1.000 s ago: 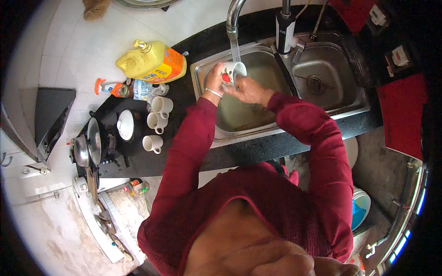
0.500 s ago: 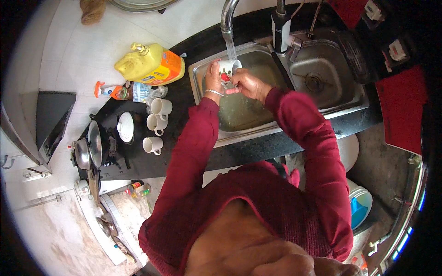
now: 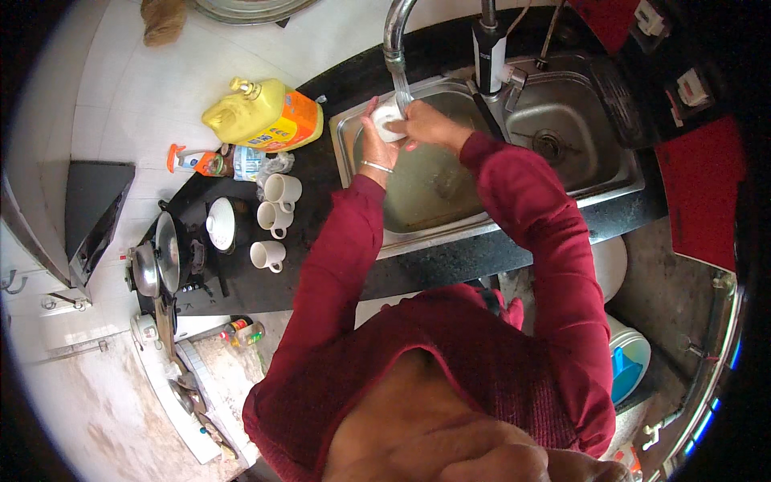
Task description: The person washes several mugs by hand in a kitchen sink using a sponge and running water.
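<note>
White cup (image 3: 386,128) is now turning, upper centre of frame over the left basin (image 3: 434,237): plain white showing, red print out of view, so another side is facing up near the water stream (image 3: 402,90). Left hand (image 3: 375,147) is gripping it; right hand (image 3: 431,126) is touching it, grip unclear. Faucet (image 3: 393,36) is running above; three white mugs (image 3: 267,256) are sitting left of centre.

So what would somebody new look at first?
Probably the white cup, between the left hand and right hand by the faucet's running water. Next, perhaps the big yellow jug with orange label, left of the sink. Three white mugs stand on the black countertop left of the maroon left sleeve.
</note>
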A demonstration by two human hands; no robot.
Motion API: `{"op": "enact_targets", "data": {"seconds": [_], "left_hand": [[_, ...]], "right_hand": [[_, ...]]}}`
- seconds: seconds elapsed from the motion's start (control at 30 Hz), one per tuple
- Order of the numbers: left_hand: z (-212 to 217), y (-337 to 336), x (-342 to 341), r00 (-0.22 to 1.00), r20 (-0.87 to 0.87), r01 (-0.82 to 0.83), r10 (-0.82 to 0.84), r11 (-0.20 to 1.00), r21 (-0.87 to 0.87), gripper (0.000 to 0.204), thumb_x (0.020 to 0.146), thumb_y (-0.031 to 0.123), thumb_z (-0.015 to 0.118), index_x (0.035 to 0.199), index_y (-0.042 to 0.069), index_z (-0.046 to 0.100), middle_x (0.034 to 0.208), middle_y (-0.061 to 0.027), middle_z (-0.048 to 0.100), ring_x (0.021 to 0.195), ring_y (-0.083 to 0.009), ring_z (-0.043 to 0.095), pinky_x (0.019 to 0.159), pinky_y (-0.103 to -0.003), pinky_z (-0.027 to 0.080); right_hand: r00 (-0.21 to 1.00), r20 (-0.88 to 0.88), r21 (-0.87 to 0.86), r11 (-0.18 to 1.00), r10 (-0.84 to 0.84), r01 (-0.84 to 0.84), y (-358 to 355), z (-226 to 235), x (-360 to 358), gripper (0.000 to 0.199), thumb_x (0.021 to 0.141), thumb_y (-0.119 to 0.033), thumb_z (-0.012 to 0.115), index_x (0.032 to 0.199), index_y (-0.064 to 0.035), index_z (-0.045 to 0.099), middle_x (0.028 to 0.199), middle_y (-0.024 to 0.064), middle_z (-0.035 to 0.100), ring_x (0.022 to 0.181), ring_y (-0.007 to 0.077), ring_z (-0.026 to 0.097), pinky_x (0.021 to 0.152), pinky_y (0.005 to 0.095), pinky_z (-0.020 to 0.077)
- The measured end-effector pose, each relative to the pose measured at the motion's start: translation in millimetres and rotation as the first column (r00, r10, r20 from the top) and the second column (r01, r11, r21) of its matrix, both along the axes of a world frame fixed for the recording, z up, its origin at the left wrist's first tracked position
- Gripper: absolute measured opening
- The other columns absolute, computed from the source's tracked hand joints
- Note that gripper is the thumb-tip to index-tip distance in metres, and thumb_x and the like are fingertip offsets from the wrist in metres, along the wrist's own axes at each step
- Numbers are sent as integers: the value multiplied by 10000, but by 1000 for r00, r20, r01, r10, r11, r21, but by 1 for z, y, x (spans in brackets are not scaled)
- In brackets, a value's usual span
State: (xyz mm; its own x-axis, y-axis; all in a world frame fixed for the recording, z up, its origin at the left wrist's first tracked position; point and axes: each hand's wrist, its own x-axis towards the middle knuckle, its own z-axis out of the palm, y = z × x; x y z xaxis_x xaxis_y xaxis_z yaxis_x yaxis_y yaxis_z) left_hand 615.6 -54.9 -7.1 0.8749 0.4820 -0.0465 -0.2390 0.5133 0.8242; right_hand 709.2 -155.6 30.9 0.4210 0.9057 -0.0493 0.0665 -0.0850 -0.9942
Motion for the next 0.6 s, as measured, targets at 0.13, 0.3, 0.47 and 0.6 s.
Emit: {"op": "enact_targets", "data": {"seconds": [0.13, 0.3, 0.47, 0.6], "left_hand": [[-9, -3, 4, 970, -112, -204, 216, 972, 114, 498, 818, 457, 505, 1191, 157, 369, 1123, -79, 468, 963, -245, 513, 761, -417, 472], [-8, 13, -1, 975, -218, -63, 28, 986, -157, 428, 783, 417, 557, 1083, 121, 483, 1033, -72, 539, 936, -253, 531, 746, -443, 456], [9, 8, -1, 959, -237, 93, -154, 964, -249, 500, 792, 465, 525, 1131, 101, 465, 1080, -71, 532, 1009, -249, 502, 826, -457, 413], [-13, 4, 8, 991, -130, -24, -13, 960, -279, 498, 789, 513, 505, 1039, 83, 527, 979, -61, 576, 908, -219, 550, 768, -375, 455]], "right_hand": [[944, -257, -36, 978, -207, 204, 8, 5, -17, 317, 768, -270, 589, 848, 36, 597, 735, 120, 606, 594, 215, 586, 494, 380, 463], [562, 827, 32, 999, -13, -24, -24, -28, -22, 352, 789, -342, 548, 889, -6, 572, 881, 189, 584, 723, 349, 571, 601, 423, 458], [372, 916, 212, 969, -152, -127, -28, -51, 5, 362, 779, -344, 542, 960, -32, 560, 883, 170, 576, 808, 331, 558, 643, 444, 439], [796, 580, -31, 971, -175, 236, -8, 0, -31, 399, 807, -363, 500, 689, 5, 601, 690, 223, 573, 707, 372, 570, 646, 449, 446]]}}
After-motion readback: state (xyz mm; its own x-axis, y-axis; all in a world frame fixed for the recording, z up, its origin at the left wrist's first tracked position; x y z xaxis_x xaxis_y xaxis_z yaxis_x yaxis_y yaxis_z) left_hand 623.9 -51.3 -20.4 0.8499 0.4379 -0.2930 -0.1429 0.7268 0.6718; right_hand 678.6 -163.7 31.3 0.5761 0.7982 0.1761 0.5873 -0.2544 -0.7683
